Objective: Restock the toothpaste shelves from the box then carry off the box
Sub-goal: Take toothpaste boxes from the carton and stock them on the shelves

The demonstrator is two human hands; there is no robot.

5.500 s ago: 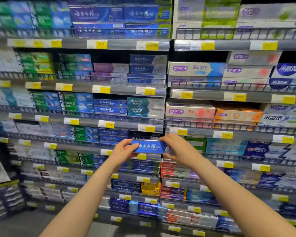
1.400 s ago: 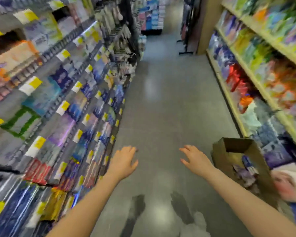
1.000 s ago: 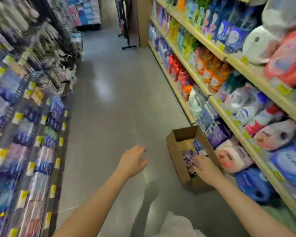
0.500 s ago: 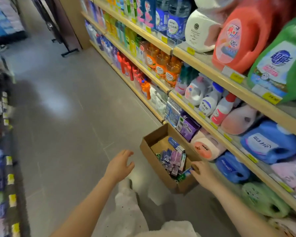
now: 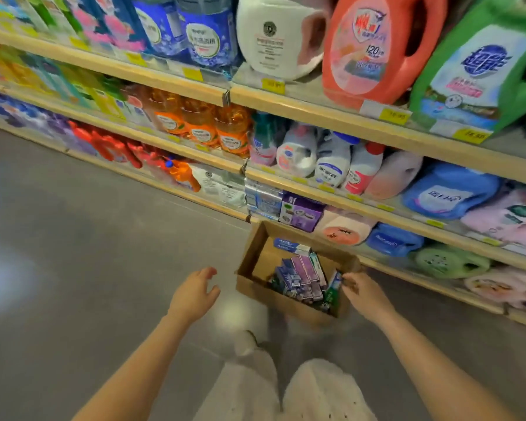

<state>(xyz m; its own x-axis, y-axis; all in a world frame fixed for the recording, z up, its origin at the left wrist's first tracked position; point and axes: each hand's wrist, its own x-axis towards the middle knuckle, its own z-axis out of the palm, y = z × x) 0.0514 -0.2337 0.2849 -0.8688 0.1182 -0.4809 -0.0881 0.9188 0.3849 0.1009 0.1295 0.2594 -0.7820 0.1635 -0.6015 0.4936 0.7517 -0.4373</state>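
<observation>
Cardboard box: stood open on the grey floor against the detergent shelving, holding toothpaste cartons. Right hand: fingertips pinched a green-and-white carton at the box's near corner. Left hand: fingers relaxed, spread, empty, beside the box.

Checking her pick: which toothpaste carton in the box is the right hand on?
The green-and-blue carton at the right end of the box; the right hand pinches it, apart from the purple ones.

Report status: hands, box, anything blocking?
Left hand open, empty, beside the box. Right hand pinching a toothpaste pack at the box's right edge. Box on floor, part-filled. Nothing blocking.
</observation>
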